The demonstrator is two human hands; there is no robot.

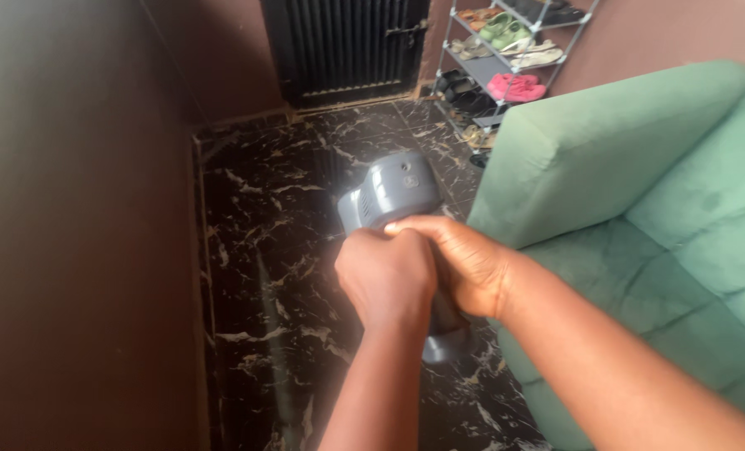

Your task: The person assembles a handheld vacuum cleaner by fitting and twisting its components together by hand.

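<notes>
Left hand (386, 280), right hand (464, 263) hide grey handheld device (393, 190) grip.

Handle of the grey handheld device (393, 194) buried under both hands (grip unseen); lower end blurred. Green sofa (639, 209) cut by right edge; shoe rack (506, 58) cropped at top.

We have a single view, from a camera worn on the head, tilted down and forward over our own arms. It sits close: our left hand (386, 280) and right hand (464, 260) fill the middle of the frame, with the black marble floor (255, 250) below. The view faces a dark grille door (347, 46) and a shoe rack (506, 58) at the far end, perhaps slightly blurred by motion. A green sofa (639, 209) borders the right, a brown wall (72, 225) the left.
</notes>
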